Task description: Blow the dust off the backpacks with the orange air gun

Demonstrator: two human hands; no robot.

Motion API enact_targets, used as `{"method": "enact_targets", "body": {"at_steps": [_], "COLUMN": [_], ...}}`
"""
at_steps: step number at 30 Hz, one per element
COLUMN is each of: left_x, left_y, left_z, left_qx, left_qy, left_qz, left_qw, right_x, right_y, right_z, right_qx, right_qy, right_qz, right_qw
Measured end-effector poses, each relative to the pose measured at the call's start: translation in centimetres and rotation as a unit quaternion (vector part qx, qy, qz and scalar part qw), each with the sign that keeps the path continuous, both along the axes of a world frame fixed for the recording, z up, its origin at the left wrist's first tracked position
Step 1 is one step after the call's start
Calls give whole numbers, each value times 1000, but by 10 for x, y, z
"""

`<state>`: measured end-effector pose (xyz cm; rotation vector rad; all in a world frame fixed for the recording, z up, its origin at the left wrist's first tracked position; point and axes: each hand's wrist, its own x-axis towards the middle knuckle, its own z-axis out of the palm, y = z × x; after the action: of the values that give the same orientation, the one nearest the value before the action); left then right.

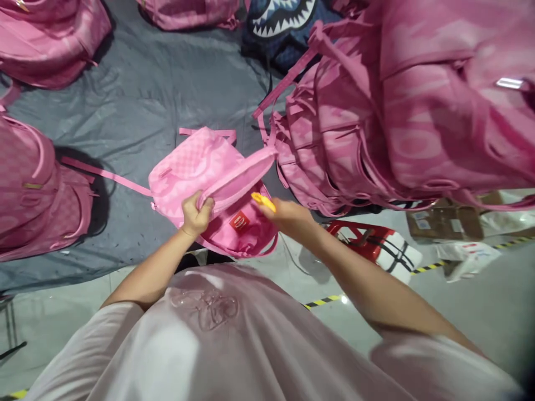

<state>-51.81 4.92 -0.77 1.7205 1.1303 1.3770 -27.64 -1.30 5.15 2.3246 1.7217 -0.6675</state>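
A small pink backpack (184, 167) lies at the near edge of the grey-covered table, its main compartment unzipped. My left hand (197, 214) is closed on the edge of its raised flap. Inside the opening a red label (239, 221) shows on the lining. My right hand (284, 214) is at the right side of the opening, fingers closed round a yellow tool (263, 201) whose tip points left over the compartment. The blades or lower part of the tool cannot be made out.
Pink backpacks are stacked in a row (343, 122) on the right. Others lie on the left (29, 189) and upper left (54, 44). A dark shark-mouth bag (288, 28) is at the back. On the floor are a red-and-white stool (363, 242) and cardboard boxes (447, 220).
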Motion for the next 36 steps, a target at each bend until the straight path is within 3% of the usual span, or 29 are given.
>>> {"method": "enact_targets", "body": {"at_steps": [3,5,6,8,10,13,15,17,19,22,25,27,30,34,36], "left_x": [-4,-8,-10,-9,-5,6,12,17,20,24,24,22,14,5,4], "left_y": [-2,6,11,21,29,35,38,40,41,41,39,38,40,47,50], "left_z": [1,-2,-4,-11,-17,-21,-20,-18,-17,-16,-16,-17,-19,-17,-15], "left_qx": [-1,2,2,-6,-20,-24,-15,-7,-6,-11,-8,-6,-10,9,18], "left_qy": [6,-1,-8,-31,-56,-77,-77,-71,-63,-51,-45,-41,-33,-32,-28], "left_qz": [39,100,129,181,214,226,217,203,174,123,106,108,125,171,188], "left_qw": [999,995,992,983,975,971,973,977,983,991,993,993,991,985,982], "right_x": [-9,-3,4,20,32,27,17,10,8,2,-21,-38,-48,-36,-31], "right_y": [69,86,82,51,3,-62,-86,-94,-91,-76,-54,-35,-8,1,-8], "right_z": [-13,-24,-28,-33,-32,-27,-26,-27,-30,-47,-80,-103,-127,-144,-149], "right_qx": [-27,-58,-78,-129,-198,-276,-318,-344,-290,-128,-65,-28,14,74,111], "right_qy": [-52,-85,-97,-113,-96,-8,78,176,171,14,15,35,4,-23,19], "right_qz": [-19,-37,-44,-55,-72,-91,-92,-79,-53,8,144,181,92,-136,-155], "right_qw": [998,994,991,984,973,957,941,919,940,992,987,982,996,988,981]}}
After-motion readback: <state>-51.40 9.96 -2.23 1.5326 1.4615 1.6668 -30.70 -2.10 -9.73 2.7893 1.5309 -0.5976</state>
